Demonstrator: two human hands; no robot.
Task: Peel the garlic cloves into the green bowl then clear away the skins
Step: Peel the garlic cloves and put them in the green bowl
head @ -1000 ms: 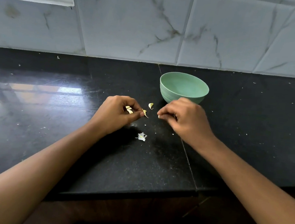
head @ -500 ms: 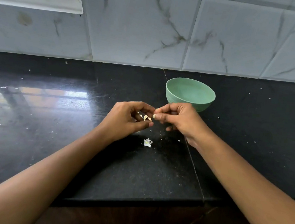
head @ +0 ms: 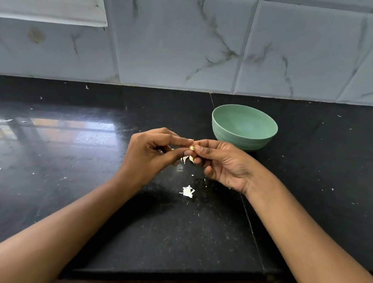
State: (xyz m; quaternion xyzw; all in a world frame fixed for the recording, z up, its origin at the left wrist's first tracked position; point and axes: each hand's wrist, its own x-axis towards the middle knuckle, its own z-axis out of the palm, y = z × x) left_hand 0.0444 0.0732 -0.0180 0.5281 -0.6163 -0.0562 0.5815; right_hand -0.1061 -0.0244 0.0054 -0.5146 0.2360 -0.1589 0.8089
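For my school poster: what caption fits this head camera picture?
Left hand and right hand pinch a garlic clove near the green bowl.

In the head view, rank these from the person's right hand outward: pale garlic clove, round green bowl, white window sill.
1. The pale garlic clove, pinched by the right hand.
2. The round green bowl, just behind that hand.
3. The white window sill, far upper left.

surface: black stone counter (head: 69, 199) | on it: green bowl (head: 244, 135) upright, towards back | garlic skins (head: 187, 191) heaped, nearer front | pale flecks (head: 338, 115) scattered
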